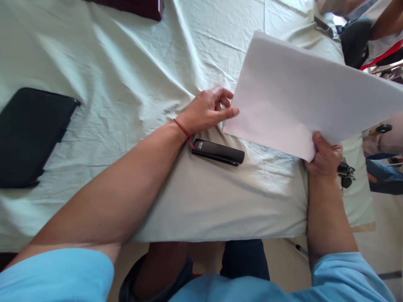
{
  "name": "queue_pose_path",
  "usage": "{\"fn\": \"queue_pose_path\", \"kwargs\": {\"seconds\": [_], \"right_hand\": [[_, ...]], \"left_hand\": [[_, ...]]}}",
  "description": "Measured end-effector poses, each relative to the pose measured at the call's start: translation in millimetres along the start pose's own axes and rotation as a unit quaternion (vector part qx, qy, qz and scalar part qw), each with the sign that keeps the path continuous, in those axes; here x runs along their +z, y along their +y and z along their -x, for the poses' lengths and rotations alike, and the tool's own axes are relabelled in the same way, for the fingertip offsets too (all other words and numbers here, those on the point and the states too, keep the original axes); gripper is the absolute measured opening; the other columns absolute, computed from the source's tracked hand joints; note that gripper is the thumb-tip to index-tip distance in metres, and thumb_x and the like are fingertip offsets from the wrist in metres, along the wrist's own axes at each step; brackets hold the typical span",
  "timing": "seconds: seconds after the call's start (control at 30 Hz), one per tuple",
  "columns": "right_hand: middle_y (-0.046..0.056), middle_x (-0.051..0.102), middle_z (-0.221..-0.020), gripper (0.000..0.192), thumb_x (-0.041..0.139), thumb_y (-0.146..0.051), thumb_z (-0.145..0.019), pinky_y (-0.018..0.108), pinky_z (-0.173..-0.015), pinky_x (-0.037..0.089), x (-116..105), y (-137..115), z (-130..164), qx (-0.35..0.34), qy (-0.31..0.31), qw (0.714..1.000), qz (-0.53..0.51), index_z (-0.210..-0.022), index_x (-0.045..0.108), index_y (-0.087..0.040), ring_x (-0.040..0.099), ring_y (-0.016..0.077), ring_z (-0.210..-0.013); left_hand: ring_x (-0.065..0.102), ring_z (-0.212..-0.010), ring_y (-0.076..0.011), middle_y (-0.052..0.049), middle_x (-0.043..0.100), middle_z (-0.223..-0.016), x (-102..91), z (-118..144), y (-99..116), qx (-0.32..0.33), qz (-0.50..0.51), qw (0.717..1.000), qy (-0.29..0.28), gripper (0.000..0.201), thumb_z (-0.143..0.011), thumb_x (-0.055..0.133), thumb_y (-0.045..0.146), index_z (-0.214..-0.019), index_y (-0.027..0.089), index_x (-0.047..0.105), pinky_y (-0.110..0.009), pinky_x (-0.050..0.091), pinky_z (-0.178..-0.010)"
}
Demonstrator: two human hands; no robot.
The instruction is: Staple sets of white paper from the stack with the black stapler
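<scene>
White paper (289,96), possibly more than one sheet, tilts up above the cloth-covered table. My right hand (325,155) grips its near edge, thumb on top and the fingers mostly hidden beneath. At the paper's left edge is my left hand (212,107), its thumb lying over the edge and its curled fingertips at or behind it. A red string circles my left wrist. Just below that hand, a black stapler (218,152) with small pale lettering lies on the cloth, touched by neither hand.
A flat black case or folder (31,134) lies at the left. The corner of a dark red object (135,6) shows at the top. Keys (346,174) rest beside my right wrist. Another person's arm (387,21) is at the upper right. The pale tablecloth (220,209) hangs over the near edge.
</scene>
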State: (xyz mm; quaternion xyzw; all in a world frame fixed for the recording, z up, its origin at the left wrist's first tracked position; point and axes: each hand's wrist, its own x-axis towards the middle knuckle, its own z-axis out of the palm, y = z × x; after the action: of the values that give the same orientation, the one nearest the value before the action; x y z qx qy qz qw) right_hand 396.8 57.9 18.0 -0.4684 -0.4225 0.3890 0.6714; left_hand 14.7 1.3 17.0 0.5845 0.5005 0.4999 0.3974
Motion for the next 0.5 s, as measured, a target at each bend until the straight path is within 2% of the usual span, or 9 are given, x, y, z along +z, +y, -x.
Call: {"fn": "queue_pose_path", "kwargs": {"seconds": [0.1, 0.2, 0.33, 0.43, 0.5], "right_hand": [[0.003, 0.088, -0.111, 0.049, 0.104, -0.024, -0.055, 0.041, -0.113, 0.072, -1.2, 1.4, -0.2, -0.003, 0.011, 1.0, -0.016, -0.098, 0.082, -0.02, 0.084, 0.025, -0.121], [0.001, 0.089, -0.115, 0.05, 0.106, -0.028, -0.056, 0.044, -0.117, 0.072, -3.6, 3.6, -0.3, -0.002, -0.003, 1.0, -0.001, -0.098, 0.081, -0.022, 0.083, 0.0257, -0.128], [0.002, 0.089, -0.116, 0.048, 0.108, -0.036, -0.06, 0.041, -0.118, 0.071, -4.7, 6.8, 0.0, -0.009, 0.002, 1.0, 0.025, -0.097, 0.081, -0.021, 0.084, 0.0226, -0.122], [0.006, 0.088, -0.116, 0.05, 0.109, -0.031, -0.06, 0.038, -0.111, 0.073, -4.9, 6.8, -0.4, 0.015, 0.007, 0.999, 0.042, -0.098, 0.08, -0.017, 0.084, 0.0224, -0.116], [0.006, 0.088, -0.113, 0.051, 0.11, -0.028, -0.058, 0.037, -0.107, 0.074, -5.2, 6.2, -0.9, 0.026, 0.002, 0.999, 0.046, -0.098, 0.08, -0.017, 0.084, 0.0215, -0.11]], "left_hand": [[0.056, -0.075, -0.0155, 0.001, 0.066, -0.085, 0.4, 2.1, 2.5, 0.001, -0.089, 0.995, -0.048, 0.028, -0.079, 0.082, 0.032, -0.102, 0.02, 0.07, -0.034, 0.044, -0.076], [0.052, -0.074, -0.0135, 0.004, 0.057, -0.076, -1.2, 2.1, 6.2, -0.014, -0.082, 0.995, -0.052, 0.013, -0.085, 0.075, 0.023, -0.087, 0.02, 0.063, -0.031, 0.042, -0.076], [0.046, -0.07, -0.013, 0.004, 0.05, -0.07, -0.8, 1.8, 8.9, -0.015, -0.073, 0.996, -0.039, 0.024, -0.093, 0.072, 0.019, -0.076, 0.022, 0.055, -0.032, 0.04, -0.073], [0.038, -0.066, -0.0145, 0.003, 0.041, -0.066, 0.6, 2.2, 8.3, 0.01, -0.094, 0.995, -0.013, 0.041, -0.101, 0.069, 0.024, -0.067, 0.025, 0.047, -0.035, 0.038, -0.07], [0.038, -0.066, -0.0155, 0.003, 0.039, -0.065, 1.0, 2.6, 7.2, 0.025, -0.094, 0.995, -0.006, 0.043, -0.103, 0.069, 0.027, -0.066, 0.025, 0.046, -0.036, 0.037, -0.069]]}}
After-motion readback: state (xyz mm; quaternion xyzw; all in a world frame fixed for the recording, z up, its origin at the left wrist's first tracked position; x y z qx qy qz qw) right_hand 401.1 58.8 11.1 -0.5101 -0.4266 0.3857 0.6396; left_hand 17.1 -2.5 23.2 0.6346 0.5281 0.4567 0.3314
